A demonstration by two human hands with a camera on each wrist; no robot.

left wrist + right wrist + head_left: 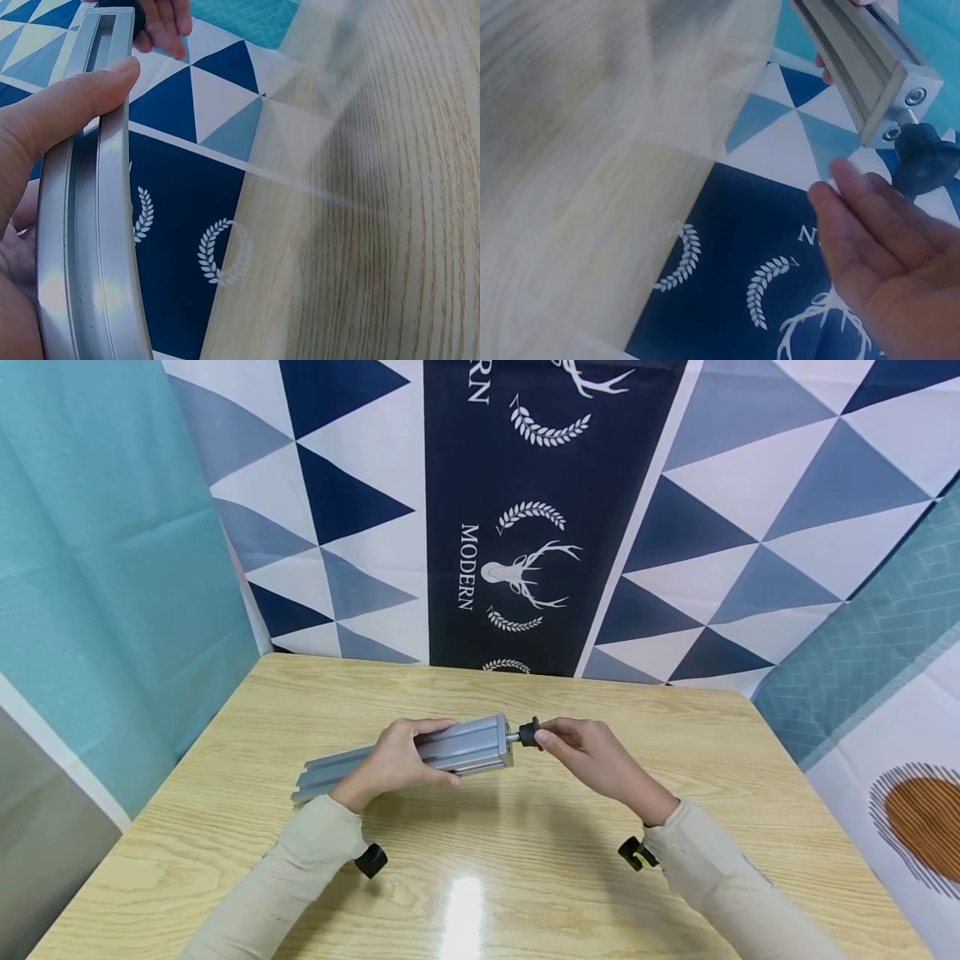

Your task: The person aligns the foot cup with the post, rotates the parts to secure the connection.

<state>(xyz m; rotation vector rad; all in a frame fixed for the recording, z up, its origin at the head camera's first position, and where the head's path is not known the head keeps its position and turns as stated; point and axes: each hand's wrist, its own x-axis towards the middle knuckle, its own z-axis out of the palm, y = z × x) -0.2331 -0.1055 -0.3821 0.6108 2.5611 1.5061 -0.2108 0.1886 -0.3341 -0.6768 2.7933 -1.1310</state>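
My left hand (pixel 397 756) grips a silver aluminium profile (pixel 468 743) with long slots, its thumb along one face in the left wrist view. The profile slants above the table, its end plate (pixel 892 112) facing right and fixed with bolts. From that plate a metal stud (pixel 513 737) sticks out, carrying a black levelling foot (pixel 529 733) with a wide flange. My right hand (pixel 592 756) pinches the foot's rim between thumb and forefinger. In the right wrist view its other fingers (pixel 855 217) reach out below the foot (pixel 924 159), the thumb out of frame.
A wood-grain table (pixel 480 835) spreads beneath both hands. Behind it hangs a patterned cloth (pixel 517 527) with triangles and a deer print. Teal curtain fabric (pixel 112 568) borders the left side. Small black wrist cameras (pixel 371 860) sit at both cuffs.
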